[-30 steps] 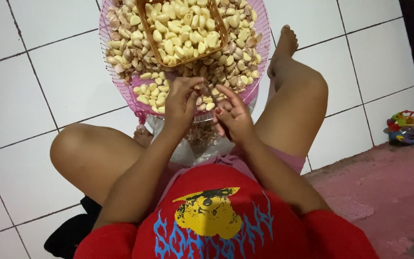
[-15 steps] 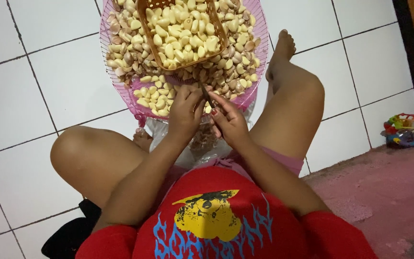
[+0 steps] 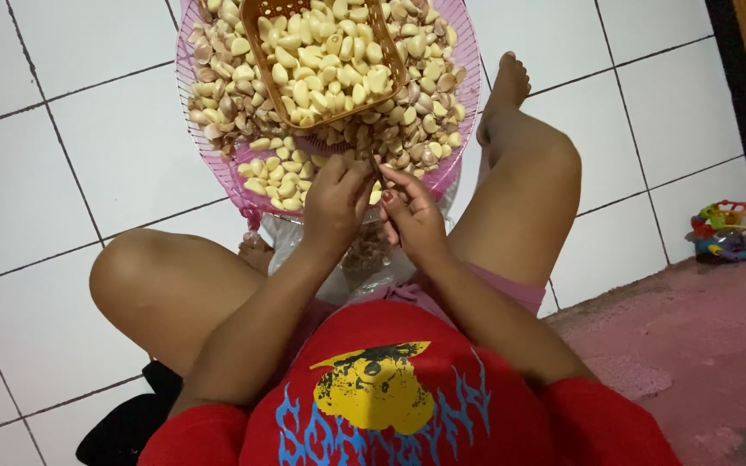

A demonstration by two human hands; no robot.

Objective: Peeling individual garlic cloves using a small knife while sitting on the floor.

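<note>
We are sitting on the white tiled floor [image 3: 71, 164] with our knees spread, looking down at our own hands. Our left hand [image 3: 336, 200] and right hand [image 3: 414, 216] meet just at the near rim of a round pink tray [image 3: 218, 164] heaped with garlic cloves [image 3: 407, 129]. The fingers of both hands are drawn in narrow around something small held between them; a thin dark sliver, perhaps a knife blade [image 3: 376, 169], pokes up between the two hands, but it is too small and too covered for us to say for sure what it is or which hand has it. We take the held thing to be a single clove, though the fingers hide almost all of it.

On the tray the cloves lie in two kinds: brownish ones with skin across the far and right parts, and pale peeled ones [image 3: 274, 173] bunched at the near left, just beside our left hand. An orange basket [image 3: 256, 13] sits on top of the heap, filled with more pale cloves; its far end is cut off by the top of the picture, as is the far rim of the tray.

Below the hands, between our legs, lies a clear plastic bag [image 3: 364, 259] with brownish scraps inside, partly hidden by our forearms. A red shirt [image 3: 407, 406] fills the bottom of the view. At the right, well apart, a colourful toy [image 3: 731, 231] rests by a reddish mat [image 3: 701, 362].
</note>
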